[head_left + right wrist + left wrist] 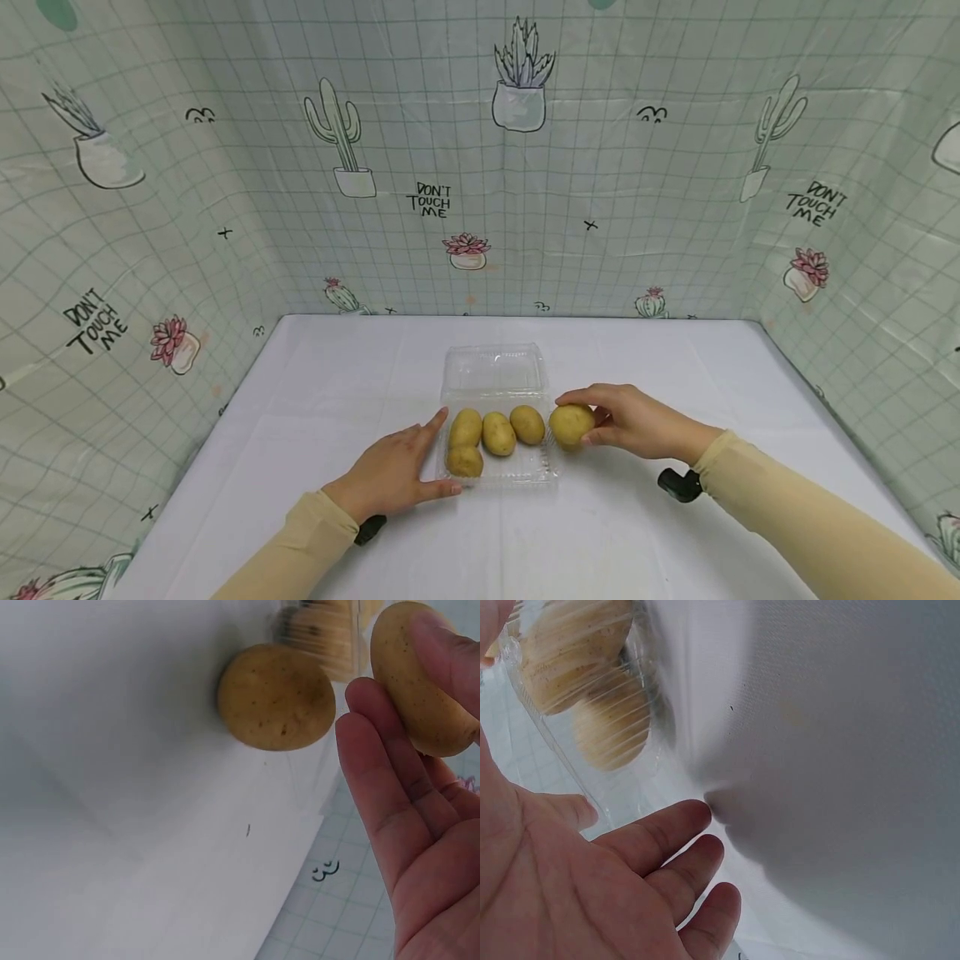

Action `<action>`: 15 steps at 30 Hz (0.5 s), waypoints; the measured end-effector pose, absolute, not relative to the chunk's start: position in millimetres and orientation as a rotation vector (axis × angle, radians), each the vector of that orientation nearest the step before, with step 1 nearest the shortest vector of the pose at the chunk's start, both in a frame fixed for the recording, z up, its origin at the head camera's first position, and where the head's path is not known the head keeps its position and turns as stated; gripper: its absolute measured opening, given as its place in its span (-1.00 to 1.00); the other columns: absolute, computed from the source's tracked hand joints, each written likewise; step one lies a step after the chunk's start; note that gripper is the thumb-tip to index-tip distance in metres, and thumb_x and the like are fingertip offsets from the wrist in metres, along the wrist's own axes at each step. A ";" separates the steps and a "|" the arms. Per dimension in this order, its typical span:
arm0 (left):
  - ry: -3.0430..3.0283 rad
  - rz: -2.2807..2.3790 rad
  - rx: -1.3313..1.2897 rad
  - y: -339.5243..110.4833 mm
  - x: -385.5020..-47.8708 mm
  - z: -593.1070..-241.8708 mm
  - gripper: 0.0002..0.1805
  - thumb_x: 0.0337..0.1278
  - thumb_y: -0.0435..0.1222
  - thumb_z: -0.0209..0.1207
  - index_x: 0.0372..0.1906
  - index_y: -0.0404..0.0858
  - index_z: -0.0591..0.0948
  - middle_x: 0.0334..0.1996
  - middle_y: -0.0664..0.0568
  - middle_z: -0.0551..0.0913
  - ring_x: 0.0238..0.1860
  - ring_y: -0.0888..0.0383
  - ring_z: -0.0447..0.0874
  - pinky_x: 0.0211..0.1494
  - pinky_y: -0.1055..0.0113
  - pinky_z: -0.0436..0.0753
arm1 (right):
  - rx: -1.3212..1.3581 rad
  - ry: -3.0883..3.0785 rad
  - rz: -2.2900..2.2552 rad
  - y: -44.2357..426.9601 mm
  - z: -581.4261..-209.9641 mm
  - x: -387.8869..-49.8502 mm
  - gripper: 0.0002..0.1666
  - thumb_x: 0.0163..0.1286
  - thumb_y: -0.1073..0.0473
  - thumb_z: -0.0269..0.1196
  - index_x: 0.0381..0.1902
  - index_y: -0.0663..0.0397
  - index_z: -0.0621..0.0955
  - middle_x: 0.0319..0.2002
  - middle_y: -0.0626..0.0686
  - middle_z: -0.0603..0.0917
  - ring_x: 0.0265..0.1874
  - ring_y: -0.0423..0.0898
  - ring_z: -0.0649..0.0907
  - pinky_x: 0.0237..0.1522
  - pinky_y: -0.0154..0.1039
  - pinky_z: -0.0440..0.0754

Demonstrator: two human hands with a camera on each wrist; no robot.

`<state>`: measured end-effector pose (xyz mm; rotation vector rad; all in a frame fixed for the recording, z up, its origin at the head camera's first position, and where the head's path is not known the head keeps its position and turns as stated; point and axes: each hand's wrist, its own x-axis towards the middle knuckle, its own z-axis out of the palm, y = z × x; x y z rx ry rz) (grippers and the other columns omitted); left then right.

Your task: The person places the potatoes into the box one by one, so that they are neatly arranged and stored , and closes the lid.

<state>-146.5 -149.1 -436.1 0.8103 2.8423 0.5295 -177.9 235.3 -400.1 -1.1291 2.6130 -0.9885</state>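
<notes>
A clear plastic clamshell box [517,477] lies on the table with its lid [495,369] folded back, away from me. Several potatoes [498,434] sit in its base. My left hand [393,468] is spread at the box's left side, index finger and thumb reaching its edge; the left wrist view shows its other fingers [654,838] loosely extended, holding nothing. Just right of the box, my right hand [637,421] pinches a potato [420,682] between thumb and fingers, raised above the table. Below it, a second potato [276,697] rests on the table, mostly hidden in the head view.
A white cloth covers the table [337,375]. Behind and on both sides hangs a gridded curtain [585,275] printed with potted plants. Black wrist devices [679,485] sit under the wrists.
</notes>
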 end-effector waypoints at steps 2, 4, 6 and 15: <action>2.843 0.531 0.810 -149.3 -146.6 -436.5 0.18 0.06 0.41 0.16 0.59 -0.21 0.07 0.35 -0.28 0.42 0.33 -0.26 0.40 0.32 -0.12 0.39 | -1.123 2.613 -0.978 230.6 -399.5 -179.4 -0.31 0.23 0.24 0.46 0.32 -0.06 0.53 0.06 -0.14 0.63 -0.20 -0.19 0.67 -0.14 -0.25 0.66; 2.843 0.537 0.811 -149.5 -146.5 -437.1 0.18 0.05 0.41 0.16 0.59 -0.21 0.07 0.35 -0.28 0.42 0.32 -0.26 0.40 0.32 -0.12 0.40 | -1.109 2.617 -0.957 225.5 -398.9 -180.2 -0.31 0.23 0.20 0.47 0.31 -0.13 0.54 -0.01 -0.18 0.63 -0.22 -0.18 0.64 -0.18 -0.26 0.65; 2.843 0.538 0.815 -149.5 -146.8 -437.8 0.18 0.06 0.41 0.16 0.59 -0.21 0.07 0.35 -0.27 0.42 0.32 -0.26 0.40 0.32 -0.11 0.39 | -1.101 2.620 -0.933 220.0 -398.4 -180.9 -0.32 0.23 0.16 0.47 0.31 -0.17 0.55 -0.07 -0.21 0.62 -0.23 -0.18 0.63 -0.20 -0.27 0.65; 2.855 0.527 0.817 -149.6 -147.4 -439.4 0.18 0.05 0.42 0.15 0.59 -0.21 0.06 0.35 -0.27 0.42 0.32 -0.26 0.41 0.32 -0.10 0.39 | -1.158 2.574 -0.890 195.6 -395.4 -184.5 -0.32 0.22 0.20 0.47 0.31 -0.10 0.55 0.02 -0.15 0.61 -0.18 -0.22 0.62 -0.12 -0.26 0.65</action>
